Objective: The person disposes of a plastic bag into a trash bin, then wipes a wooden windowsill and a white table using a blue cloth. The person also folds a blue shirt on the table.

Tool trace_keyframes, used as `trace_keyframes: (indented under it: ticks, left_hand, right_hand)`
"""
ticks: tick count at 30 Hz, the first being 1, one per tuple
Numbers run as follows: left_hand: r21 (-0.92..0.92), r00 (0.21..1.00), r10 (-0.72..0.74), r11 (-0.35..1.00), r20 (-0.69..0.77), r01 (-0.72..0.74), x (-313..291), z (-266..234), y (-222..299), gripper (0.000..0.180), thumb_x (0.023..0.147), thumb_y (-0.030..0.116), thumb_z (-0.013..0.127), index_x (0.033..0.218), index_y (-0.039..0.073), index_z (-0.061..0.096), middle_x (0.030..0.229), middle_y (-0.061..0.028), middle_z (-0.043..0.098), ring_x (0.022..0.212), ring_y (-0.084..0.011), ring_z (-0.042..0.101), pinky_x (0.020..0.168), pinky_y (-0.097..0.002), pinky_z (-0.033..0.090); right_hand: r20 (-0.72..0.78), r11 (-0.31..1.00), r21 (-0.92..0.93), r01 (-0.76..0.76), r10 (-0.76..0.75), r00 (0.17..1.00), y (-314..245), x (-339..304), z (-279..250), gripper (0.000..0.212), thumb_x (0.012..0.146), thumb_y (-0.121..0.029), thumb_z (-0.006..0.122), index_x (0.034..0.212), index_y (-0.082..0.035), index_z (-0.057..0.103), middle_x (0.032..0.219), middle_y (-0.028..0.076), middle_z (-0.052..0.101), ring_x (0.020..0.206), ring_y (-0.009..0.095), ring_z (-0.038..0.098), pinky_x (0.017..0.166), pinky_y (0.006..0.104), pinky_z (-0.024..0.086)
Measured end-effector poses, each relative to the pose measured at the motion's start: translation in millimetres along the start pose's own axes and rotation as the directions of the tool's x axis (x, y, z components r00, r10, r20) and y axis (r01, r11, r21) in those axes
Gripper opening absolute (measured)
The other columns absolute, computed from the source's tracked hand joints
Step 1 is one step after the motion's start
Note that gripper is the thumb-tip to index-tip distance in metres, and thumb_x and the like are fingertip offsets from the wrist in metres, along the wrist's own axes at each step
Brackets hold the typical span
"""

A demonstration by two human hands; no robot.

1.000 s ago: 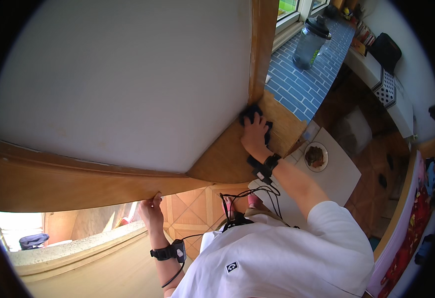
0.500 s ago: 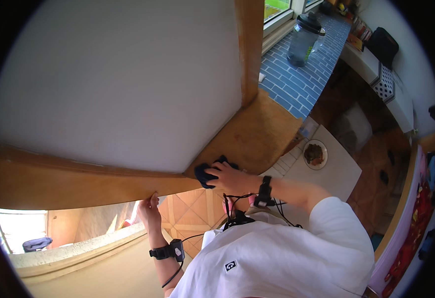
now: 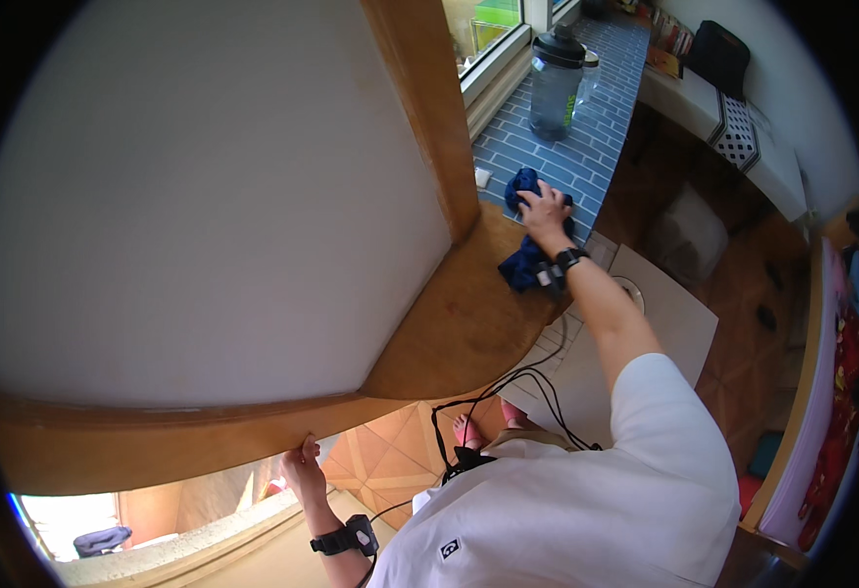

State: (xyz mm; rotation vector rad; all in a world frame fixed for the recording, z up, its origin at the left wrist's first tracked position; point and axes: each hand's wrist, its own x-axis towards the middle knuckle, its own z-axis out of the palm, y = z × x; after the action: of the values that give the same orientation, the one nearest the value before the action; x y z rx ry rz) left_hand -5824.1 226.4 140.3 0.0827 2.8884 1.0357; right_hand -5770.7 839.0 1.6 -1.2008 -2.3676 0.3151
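- big see-through bottle [image 3: 555,96] with a black lid, standing upright near the window [image 3: 486,31]
- smaller clear jar [image 3: 589,76] right beside it, partly blocked
- little white thing [image 3: 482,177], too small to make out
- books [image 3: 671,36] way up top, plus a black bag [image 3: 719,59] near them
- plate [image 3: 633,291], mostly hidden, just an edge peeking out
- red patterned fabric [image 3: 834,431] off to the right
- orange-brown floor tiles [image 3: 380,465] down below

White short-sleeved shirt [image 3: 586,490] with square chest badge [image 3: 450,549], black wrist straps [image 3: 571,258], looping black cables [image 3: 435,423].
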Motion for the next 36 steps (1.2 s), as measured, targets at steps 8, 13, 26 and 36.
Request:
trace_keyframes:
  ticks: [8, 13, 26, 36]
  left_hand:
    - [-0.107, 0.999, -0.003, 0.994, -0.052, -0.002, 0.1, 8.9, 1.8, 0.027, 0.093, 0.019, 0.065, 0.087, -0.006, 0.070, 0.068, -0.0094, 0.067, 0.064, -0.0140, 0.063, 0.062, -0.0291, 0.050]
    - [-0.072, 0.999, 0.028, 0.997, -0.034, -0.030, -1.3, 11.7, 2.0, 0.030, 0.093, 0.023, 0.066, 0.083, -0.005, 0.069, 0.066, -0.0082, 0.068, 0.062, -0.0140, 0.063, 0.059, -0.0290, 0.049]
    - [-0.095, 0.999, 0.052, 0.994, 0.003, -0.051, -5.9, 20.1, 0.3, 0.031, 0.094, 0.024, 0.063, 0.086, -0.005, 0.069, 0.069, -0.0102, 0.069, 0.064, -0.0168, 0.066, 0.062, -0.0318, 0.052]
    - [-0.009, 0.995, 0.102, 0.995, 0.000, -0.102, 17.2, 10.2, -1.8, 0.026, 0.094, 0.020, 0.063, 0.090, -0.004, 0.069, 0.070, -0.0100, 0.068, 0.065, -0.0155, 0.066, 0.064, -0.0313, 0.051]
  right_hand:
    - [0.308, 0.912, 0.140, 0.385, -0.409, 0.859, -98.3, -147.7, -33.7, 0.054, 0.079, -0.021, 0.068, 0.132, -0.013, 0.059, 0.150, 0.022, 0.032, 0.135, 0.044, 0.030, 0.099, 0.0646, 0.033]
    - [0.240, 0.558, 0.356, 0.750, -0.830, 0.503, -43.5, -102.9, -39.4, 0.041, 0.078, -0.013, 0.063, 0.115, -0.028, 0.071, 0.141, 0.010, 0.050, 0.120, 0.034, 0.051, 0.094, 0.0475, 0.040]
    - [-0.102, 0.975, -0.098, -0.201, 0.191, 0.976, 89.3, 75.0, -21.8, 0.028, 0.091, -0.025, 0.065, 0.118, -0.027, 0.070, 0.148, 0.006, 0.044, 0.134, 0.035, 0.036, 0.102, 0.0610, 0.032]
    - [0.000, 0.975, 0.077, 0.208, -0.209, 0.978, -38.7, -124.8, -31.6, 0.038, 0.078, -0.017, 0.072, 0.116, -0.020, 0.070, 0.144, 0.012, 0.046, 0.129, 0.033, 0.041, 0.095, 0.0550, 0.030]
